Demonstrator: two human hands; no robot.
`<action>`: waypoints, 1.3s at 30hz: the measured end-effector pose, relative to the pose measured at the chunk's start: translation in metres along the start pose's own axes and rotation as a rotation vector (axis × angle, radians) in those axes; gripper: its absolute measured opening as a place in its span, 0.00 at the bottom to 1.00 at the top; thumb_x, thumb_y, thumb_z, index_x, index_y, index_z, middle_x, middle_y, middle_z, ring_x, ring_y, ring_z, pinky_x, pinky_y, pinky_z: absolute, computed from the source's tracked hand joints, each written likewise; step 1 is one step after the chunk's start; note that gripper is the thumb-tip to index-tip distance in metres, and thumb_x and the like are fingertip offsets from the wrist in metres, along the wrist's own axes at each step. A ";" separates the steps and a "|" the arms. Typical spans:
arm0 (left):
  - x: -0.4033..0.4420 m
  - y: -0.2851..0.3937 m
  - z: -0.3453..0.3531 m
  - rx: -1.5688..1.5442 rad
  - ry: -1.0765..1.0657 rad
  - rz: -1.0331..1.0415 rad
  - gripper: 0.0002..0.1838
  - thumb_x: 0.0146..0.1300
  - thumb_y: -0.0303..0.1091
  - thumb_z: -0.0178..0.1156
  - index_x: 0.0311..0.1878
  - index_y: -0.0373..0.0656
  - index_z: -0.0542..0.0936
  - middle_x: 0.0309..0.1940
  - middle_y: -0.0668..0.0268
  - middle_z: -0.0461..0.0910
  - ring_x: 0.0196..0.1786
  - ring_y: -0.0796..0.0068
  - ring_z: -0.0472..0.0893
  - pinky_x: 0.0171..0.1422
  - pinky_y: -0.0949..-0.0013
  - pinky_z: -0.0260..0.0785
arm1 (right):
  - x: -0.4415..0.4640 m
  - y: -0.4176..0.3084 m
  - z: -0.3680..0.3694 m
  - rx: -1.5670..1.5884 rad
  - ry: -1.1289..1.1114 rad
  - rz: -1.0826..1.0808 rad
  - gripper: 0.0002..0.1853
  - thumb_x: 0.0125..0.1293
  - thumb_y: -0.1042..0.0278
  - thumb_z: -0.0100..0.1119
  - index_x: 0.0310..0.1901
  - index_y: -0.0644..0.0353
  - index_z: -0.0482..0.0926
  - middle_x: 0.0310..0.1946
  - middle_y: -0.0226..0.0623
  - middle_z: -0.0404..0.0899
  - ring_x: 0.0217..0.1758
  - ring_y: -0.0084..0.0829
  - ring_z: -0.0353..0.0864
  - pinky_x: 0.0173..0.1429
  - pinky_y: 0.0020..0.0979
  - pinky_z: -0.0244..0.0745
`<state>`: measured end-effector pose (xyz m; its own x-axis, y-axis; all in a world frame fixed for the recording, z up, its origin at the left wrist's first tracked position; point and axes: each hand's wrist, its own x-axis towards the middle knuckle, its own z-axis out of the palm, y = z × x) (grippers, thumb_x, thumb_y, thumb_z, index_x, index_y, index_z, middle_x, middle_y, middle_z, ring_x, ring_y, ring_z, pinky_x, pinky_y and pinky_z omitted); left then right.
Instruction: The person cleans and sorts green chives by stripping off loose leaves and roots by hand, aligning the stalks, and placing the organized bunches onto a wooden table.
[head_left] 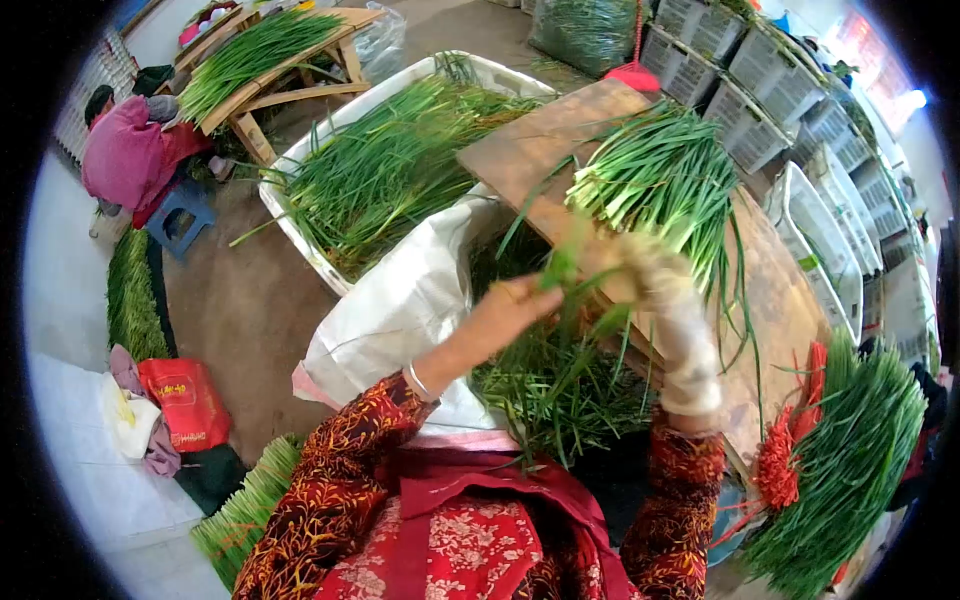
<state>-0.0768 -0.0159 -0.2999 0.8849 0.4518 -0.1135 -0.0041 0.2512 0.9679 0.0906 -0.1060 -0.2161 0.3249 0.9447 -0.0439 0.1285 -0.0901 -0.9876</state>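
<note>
My left hand (520, 300), with a bracelet at the wrist, is closed on some green chive leaves (566, 262). Opposite it, my right hand (650, 270) wears a pale glove and is smeared by motion; its fingers do not show clearly. The leaves stretch between the two hands. Just beyond my right hand, a pile of chives (655, 175) with pale stems lies on a wooden board (770, 300). Loose green leaves (560, 390) fill the space below my hands, beside a white sack (390, 310) draped over my lap.
A white tub (300, 235) heaped with chives stands ahead. Tied chives (845, 470) and red ties (778, 460) are at right. Grey crates (745, 120) are stacked at the back right. Another person (140, 155) sits at left by a wooden bench (255, 95). A red bag (185, 405) lies left.
</note>
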 end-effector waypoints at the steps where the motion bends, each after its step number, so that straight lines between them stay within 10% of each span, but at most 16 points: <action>1: 0.003 0.003 -0.015 -0.038 0.112 0.159 0.18 0.67 0.39 0.46 0.55 0.40 0.71 0.48 0.65 0.76 0.49 0.78 0.74 0.52 0.72 0.67 | -0.007 -0.006 -0.006 0.129 0.220 -0.045 0.14 0.63 0.55 0.53 0.42 0.56 0.75 0.21 0.22 0.70 0.21 0.16 0.65 0.25 0.19 0.61; 4: -0.002 0.031 -0.060 -0.325 0.361 0.372 0.20 0.67 0.39 0.45 0.58 0.38 0.67 0.51 0.56 0.73 0.51 0.66 0.75 0.54 0.63 0.70 | -0.044 -0.013 -0.076 0.321 0.540 -0.270 0.14 0.66 0.54 0.48 0.33 0.55 0.73 0.20 0.21 0.69 0.15 0.13 0.60 0.19 0.20 0.60; 6: -0.009 0.052 -0.085 -0.404 0.393 0.427 0.21 0.67 0.38 0.45 0.59 0.39 0.64 0.52 0.54 0.72 0.52 0.62 0.75 0.54 0.60 0.72 | -0.070 0.002 -0.106 0.443 0.253 -0.259 0.11 0.64 0.56 0.50 0.35 0.55 0.72 0.23 0.23 0.70 0.19 0.16 0.62 0.23 0.20 0.59; 9: -0.011 0.086 -0.095 -0.232 0.413 0.546 0.19 0.67 0.37 0.45 0.57 0.38 0.66 0.46 0.56 0.74 0.45 0.67 0.77 0.47 0.62 0.75 | -0.090 0.008 -0.044 -0.424 -0.282 0.357 0.17 0.55 0.60 0.59 0.46 0.56 0.73 0.36 0.32 0.76 0.34 0.28 0.74 0.40 0.27 0.68; 11: -0.008 0.105 -0.083 -0.082 0.369 0.547 0.19 0.67 0.37 0.45 0.56 0.36 0.66 0.39 0.60 0.76 0.34 0.75 0.77 0.41 0.67 0.75 | -0.091 0.042 -0.012 -1.304 -0.593 0.240 0.28 0.50 0.58 0.65 0.53 0.55 0.71 0.45 0.42 0.76 0.43 0.38 0.78 0.47 0.34 0.72; 12: -0.007 0.113 -0.068 0.056 0.328 0.548 0.17 0.67 0.38 0.46 0.54 0.37 0.69 0.35 0.63 0.77 0.31 0.79 0.75 0.38 0.72 0.73 | -0.093 0.052 -0.025 -1.150 -0.343 -0.126 0.33 0.47 0.50 0.66 0.54 0.56 0.70 0.35 0.39 0.78 0.34 0.36 0.79 0.40 0.33 0.74; 16: -0.004 0.107 0.007 0.277 -0.117 0.212 0.13 0.65 0.37 0.50 0.52 0.49 0.73 0.31 0.72 0.78 0.31 0.84 0.75 0.34 0.80 0.69 | -0.075 -0.020 -0.035 -0.287 0.071 -0.063 0.35 0.46 0.60 0.70 0.57 0.56 0.68 0.26 0.27 0.72 0.25 0.18 0.66 0.29 0.21 0.63; 19: 0.006 0.069 0.043 0.683 -0.378 0.297 0.14 0.62 0.35 0.53 0.49 0.42 0.75 0.31 0.67 0.80 0.32 0.81 0.78 0.38 0.75 0.70 | -0.073 -0.036 -0.027 0.027 -0.127 -0.055 0.19 0.54 0.62 0.64 0.45 0.63 0.76 0.20 0.23 0.72 0.22 0.15 0.66 0.27 0.17 0.60; 22: 0.000 0.051 0.058 0.458 -0.428 0.109 0.16 0.65 0.41 0.49 0.51 0.43 0.73 0.25 0.65 0.77 0.28 0.76 0.77 0.36 0.72 0.69 | -0.080 -0.035 -0.043 0.046 -0.046 0.125 0.13 0.62 0.61 0.55 0.38 0.63 0.79 0.17 0.26 0.72 0.21 0.14 0.68 0.25 0.17 0.60; 26: -0.003 0.017 0.020 0.739 -0.464 -0.042 0.17 0.67 0.43 0.44 0.51 0.46 0.74 0.19 0.68 0.74 0.25 0.73 0.76 0.34 0.68 0.68 | -0.088 -0.049 -0.124 -0.128 0.911 -0.244 0.11 0.64 0.60 0.51 0.35 0.59 0.77 0.15 0.23 0.65 0.16 0.12 0.60 0.20 0.19 0.51; 28: -0.007 0.012 -0.005 0.780 -0.460 -0.146 0.15 0.67 0.41 0.44 0.49 0.46 0.75 0.18 0.69 0.72 0.24 0.74 0.75 0.33 0.70 0.68 | -0.094 -0.067 -0.170 -0.028 0.887 -0.509 0.11 0.66 0.61 0.48 0.36 0.58 0.77 0.08 0.16 0.54 0.13 0.12 0.53 0.19 0.20 0.49; 32: 0.000 0.038 -0.038 0.562 -0.245 -0.145 0.12 0.66 0.38 0.47 0.46 0.46 0.76 0.21 0.73 0.73 0.26 0.83 0.74 0.32 0.76 0.67 | -0.076 -0.090 -0.201 -0.398 1.071 -0.997 0.15 0.67 0.62 0.44 0.46 0.61 0.75 0.22 0.25 0.69 0.23 0.16 0.64 0.28 0.16 0.59; 39: 0.091 0.068 -0.080 0.558 0.303 0.257 0.18 0.60 0.40 0.55 0.52 0.43 0.72 0.41 0.68 0.76 0.42 0.80 0.74 0.46 0.74 0.68 | 0.023 0.006 -0.123 -0.934 0.374 -0.593 0.23 0.57 0.71 0.52 0.56 0.44 0.65 0.39 0.35 0.77 0.27 0.33 0.76 0.30 0.32 0.73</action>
<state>-0.0343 0.1111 -0.2620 0.7178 0.6784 0.1566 0.1158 -0.3381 0.9340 0.2138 -0.1234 -0.2048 0.2182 0.7789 0.5879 0.9415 -0.0096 -0.3367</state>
